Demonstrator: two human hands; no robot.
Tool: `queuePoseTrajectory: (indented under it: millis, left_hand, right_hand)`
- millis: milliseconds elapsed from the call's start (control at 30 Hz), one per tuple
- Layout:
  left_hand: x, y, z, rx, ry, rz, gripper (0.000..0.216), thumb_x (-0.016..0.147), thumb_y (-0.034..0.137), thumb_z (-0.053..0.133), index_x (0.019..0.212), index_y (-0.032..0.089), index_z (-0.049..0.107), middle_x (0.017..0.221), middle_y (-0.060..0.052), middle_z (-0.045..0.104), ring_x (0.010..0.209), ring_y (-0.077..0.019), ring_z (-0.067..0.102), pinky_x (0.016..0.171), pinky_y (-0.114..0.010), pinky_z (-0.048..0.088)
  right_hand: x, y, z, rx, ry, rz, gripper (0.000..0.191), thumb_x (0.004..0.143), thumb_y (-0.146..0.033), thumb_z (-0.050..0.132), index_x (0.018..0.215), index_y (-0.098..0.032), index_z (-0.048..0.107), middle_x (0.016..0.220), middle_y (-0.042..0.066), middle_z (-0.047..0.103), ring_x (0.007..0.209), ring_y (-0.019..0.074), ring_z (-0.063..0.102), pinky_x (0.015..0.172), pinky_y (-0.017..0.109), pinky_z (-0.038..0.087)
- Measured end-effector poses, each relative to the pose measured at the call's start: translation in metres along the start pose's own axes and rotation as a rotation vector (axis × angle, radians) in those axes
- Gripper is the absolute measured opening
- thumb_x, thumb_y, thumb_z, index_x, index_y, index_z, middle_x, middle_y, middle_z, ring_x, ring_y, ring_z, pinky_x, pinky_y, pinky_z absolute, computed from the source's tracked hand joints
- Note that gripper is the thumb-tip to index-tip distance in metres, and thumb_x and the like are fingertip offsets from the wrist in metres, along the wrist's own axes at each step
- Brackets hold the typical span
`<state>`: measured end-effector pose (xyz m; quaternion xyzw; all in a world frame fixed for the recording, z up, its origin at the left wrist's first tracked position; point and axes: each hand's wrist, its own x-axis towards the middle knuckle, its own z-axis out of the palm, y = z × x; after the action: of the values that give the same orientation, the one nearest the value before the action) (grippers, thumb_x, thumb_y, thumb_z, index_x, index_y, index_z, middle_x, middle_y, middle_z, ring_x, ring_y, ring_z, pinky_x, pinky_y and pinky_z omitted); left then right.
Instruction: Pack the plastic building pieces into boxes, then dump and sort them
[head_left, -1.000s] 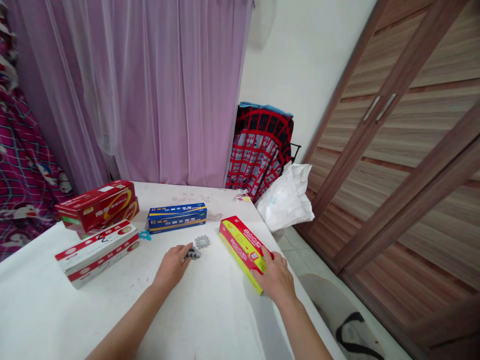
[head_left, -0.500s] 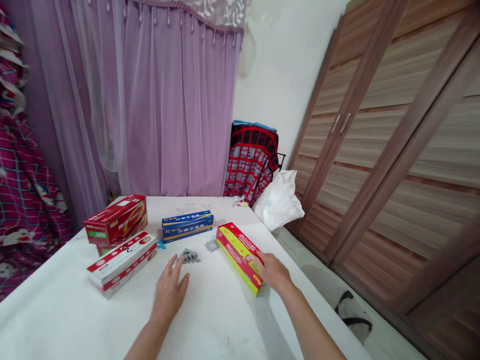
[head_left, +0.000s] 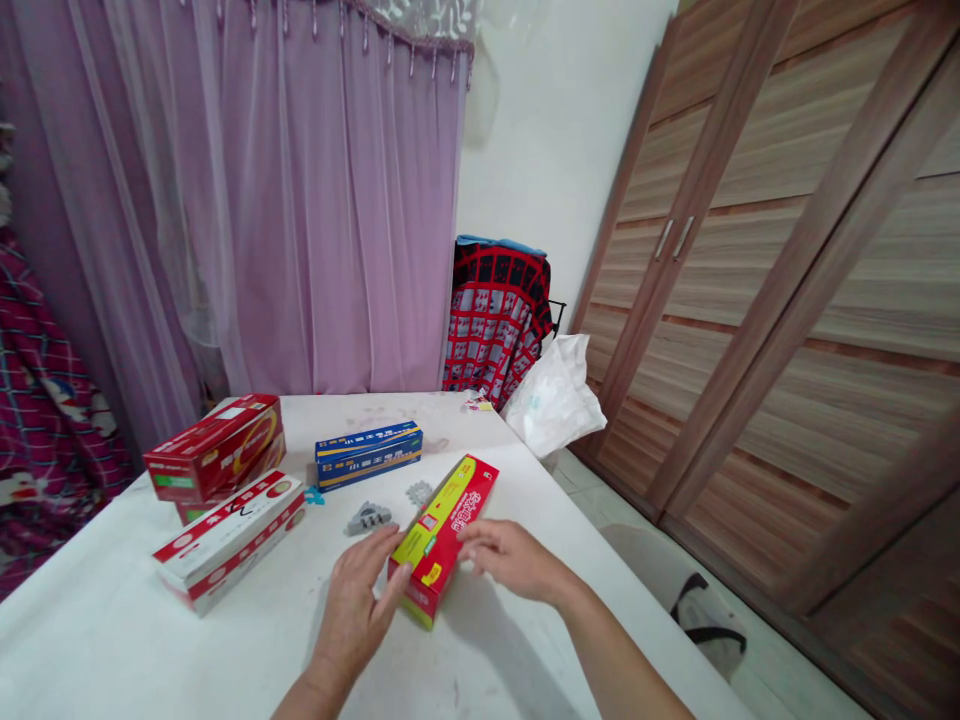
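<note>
A long red and yellow carton [head_left: 448,535] lies at a slant on the table between my hands. My left hand [head_left: 358,600] is at its lower left edge, thumb and fingers apart, with the fingertips at the carton's side. On the other side my right hand [head_left: 514,560] has its loosely bent fingers at the red right edge, not wrapped round the carton. Just beyond my left hand lies a grey toothed plastic piece or small cluster [head_left: 367,518]. A paler grey toothed piece [head_left: 420,493] is close to the carton's left side.
A blue carton [head_left: 369,455] stands farther back. To the left are a white and red carton [head_left: 229,540] and stacked dark red cartons [head_left: 217,450], with a small blue piece [head_left: 313,496] beside them. A white bag [head_left: 555,395] is beyond the white table's [head_left: 247,660] right edge.
The red and yellow carton has moved left and toward me, and has turned to slant the other way. My right hand has moved left with it; my left hand has come to its side.
</note>
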<state>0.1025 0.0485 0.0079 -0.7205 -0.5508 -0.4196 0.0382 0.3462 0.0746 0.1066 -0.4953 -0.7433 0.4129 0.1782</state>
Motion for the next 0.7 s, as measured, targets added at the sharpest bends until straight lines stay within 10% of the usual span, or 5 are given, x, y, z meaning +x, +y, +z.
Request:
queuePoseTrajectory:
  millis: [133, 367, 700]
  left_hand:
    - [0.002, 0.024, -0.010, 0.181, -0.049, 0.006, 0.050, 0.085, 0.058, 0.055, 0.122, 0.025, 0.065, 0.128, -0.012, 0.066, 0.118, -0.0308, 0.061, 0.100, -0.053, 0.047]
    - [0.001, 0.037, -0.020, 0.333, -0.262, -0.169, 0.061, 0.079, 0.056, 0.060, 0.131, 0.023, 0.058, 0.142, -0.013, 0.055, 0.127, -0.0315, 0.054, 0.107, -0.054, 0.040]
    - [-0.004, 0.066, -0.024, 0.197, -0.389, -0.488, 0.067, 0.085, 0.050, 0.045, 0.142, 0.015, 0.041, 0.146, -0.015, 0.052, 0.126, -0.0267, 0.058, 0.102, -0.044, 0.048]
  right_hand:
    - [0.036, 0.007, -0.039, -0.479, 0.186, -0.205, 0.032, 0.080, -0.024, 0.060, 0.110, -0.022, 0.071, 0.121, 0.009, 0.068, 0.117, 0.0257, 0.058, 0.103, 0.040, 0.041]
    - [0.096, 0.012, -0.092, -0.813, -0.146, -0.217, 0.088, 0.062, -0.045, 0.081, 0.142, -0.028, 0.050, 0.159, 0.015, 0.030, 0.145, 0.0371, 0.026, 0.114, 0.054, 0.025]
    - [0.117, 0.034, -0.104, -0.577, 0.006, 0.013, 0.039, 0.089, -0.031, 0.048, 0.119, -0.017, 0.069, 0.114, 0.011, 0.073, 0.105, 0.0243, 0.065, 0.085, 0.030, 0.048]
